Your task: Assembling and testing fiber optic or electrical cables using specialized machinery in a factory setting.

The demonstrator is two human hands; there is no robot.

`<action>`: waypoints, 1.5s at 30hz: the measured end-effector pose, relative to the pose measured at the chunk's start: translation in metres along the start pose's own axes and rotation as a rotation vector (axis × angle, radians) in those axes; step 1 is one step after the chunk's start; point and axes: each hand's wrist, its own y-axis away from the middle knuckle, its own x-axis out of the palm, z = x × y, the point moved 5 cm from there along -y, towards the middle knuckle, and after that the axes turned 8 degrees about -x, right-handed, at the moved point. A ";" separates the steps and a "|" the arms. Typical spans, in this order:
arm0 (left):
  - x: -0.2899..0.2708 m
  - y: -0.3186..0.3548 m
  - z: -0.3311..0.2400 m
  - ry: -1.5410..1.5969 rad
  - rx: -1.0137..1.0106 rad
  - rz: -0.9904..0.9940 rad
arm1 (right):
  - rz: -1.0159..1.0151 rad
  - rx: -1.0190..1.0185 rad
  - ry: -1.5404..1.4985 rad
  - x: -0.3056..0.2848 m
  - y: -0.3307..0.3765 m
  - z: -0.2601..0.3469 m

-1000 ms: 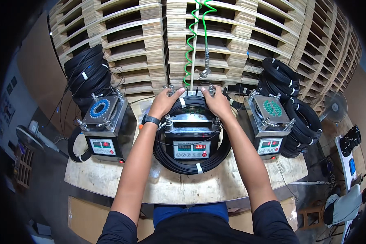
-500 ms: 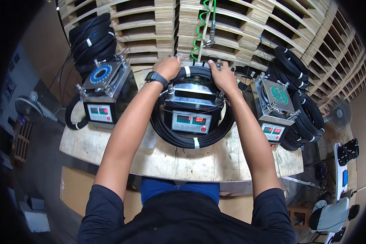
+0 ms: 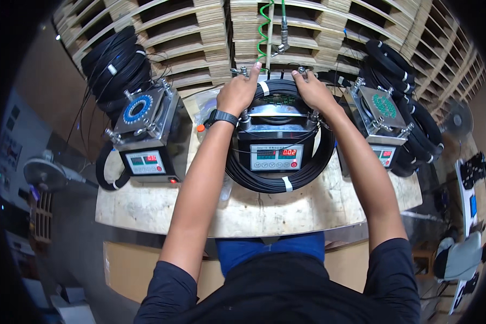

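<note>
The left grip [image 3: 237, 94] and right grip [image 3: 315, 95] cover stretches of the black cable coil [image 3: 262, 184], and some of their own fingers are out of sight. The button markings on the central panel [image 3: 276, 159] are too small to tell. The view's upper edge cuts off the wooden pallets [image 3: 217, 39].

Ctr: narrow gap betw. hands (L [image 3: 237, 96], R [image 3: 315, 95]), open from above; back of blk cable coil [image 3: 258, 183] lies across it. Coil's ring mostly filled by ctr machine [image 3: 278, 156] & metal posts [image 3: 314, 116]. L aisle, betw. L machine [image 3: 144, 162] & coil: slot of room; orange-capped bottle [image 3: 201, 130] stands in it, L forearm [image 3: 202, 183] over inner side. R side tighter: R forearm [image 3: 370, 167] crosses in front of R machine [image 3: 384, 154]. Front strip of bench [image 3: 286, 213]: room betw. forearms. Rear walled by pallets [image 3: 178, 29]; grn hose [image 3: 262, 39] & metal fitting [image 3: 284, 39] hang there.
</note>
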 end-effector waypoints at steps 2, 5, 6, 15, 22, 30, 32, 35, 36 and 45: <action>-0.001 -0.002 0.000 -0.001 0.003 0.029 | -0.002 0.014 0.001 0.000 0.000 -0.002; -0.004 0.003 -0.003 -0.004 0.028 -0.008 | -0.072 0.081 -0.027 -0.002 0.003 0.002; -0.005 0.005 -0.005 0.005 0.031 -0.005 | -0.077 0.097 -0.038 -0.002 0.004 0.002; 0.002 -0.001 -0.002 0.061 0.075 0.022 | -0.139 0.113 0.055 -0.010 0.014 0.008; 0.000 -0.004 0.011 0.108 -0.035 -0.071 | -0.137 0.080 -0.013 -0.007 0.020 0.011; -0.006 0.002 0.008 0.007 -0.083 -0.238 | -0.187 -0.040 -0.088 -0.014 0.025 0.014; -0.003 0.009 0.002 -0.042 -0.063 -0.247 | -0.171 -0.055 -0.122 -0.015 0.026 0.012; -0.002 0.016 -0.012 -0.146 0.001 -0.280 | -0.142 -0.033 -0.119 -0.016 0.026 0.007; -0.003 0.018 -0.013 -0.156 0.000 -0.276 | -0.149 -0.037 -0.123 -0.016 0.026 0.006; -0.003 -0.003 0.009 -0.028 -0.076 -0.281 | -0.109 0.022 -0.160 -0.012 0.022 0.010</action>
